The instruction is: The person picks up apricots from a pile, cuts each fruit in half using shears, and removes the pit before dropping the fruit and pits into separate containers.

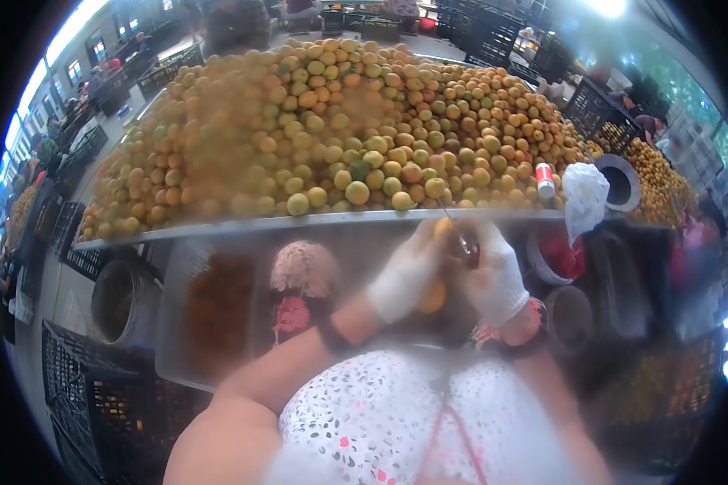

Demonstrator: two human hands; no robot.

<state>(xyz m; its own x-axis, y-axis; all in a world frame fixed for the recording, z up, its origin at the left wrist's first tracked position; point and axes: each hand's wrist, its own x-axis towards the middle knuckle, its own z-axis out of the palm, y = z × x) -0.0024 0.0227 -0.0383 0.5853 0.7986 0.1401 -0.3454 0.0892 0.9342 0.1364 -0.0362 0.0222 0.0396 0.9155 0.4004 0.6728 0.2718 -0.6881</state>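
Both hands wear white gloves and meet just below the metal edge of the fruit table. My left hand (408,271) is closed round a small orange fruit (442,229). In my right hand (489,275), the fingers are wrapped round a small tool with a dark red handle (471,254), held up against the fruit. A thin tip rises above the fingers; the tool's shape is blurred. Below the hands, between them, a yellow-orange round thing (433,297) shows in the shadow. Behind them a large heap of orange and green fruit (364,137) covers the table.
A red and white can (545,180), a white plastic bag (585,198) and a round container (619,183) stand at the table's right. Below are a translucent bin (174,323), a metal bucket (123,303), a red-lined bucket (556,255) and black crates (73,388). People are in the background.
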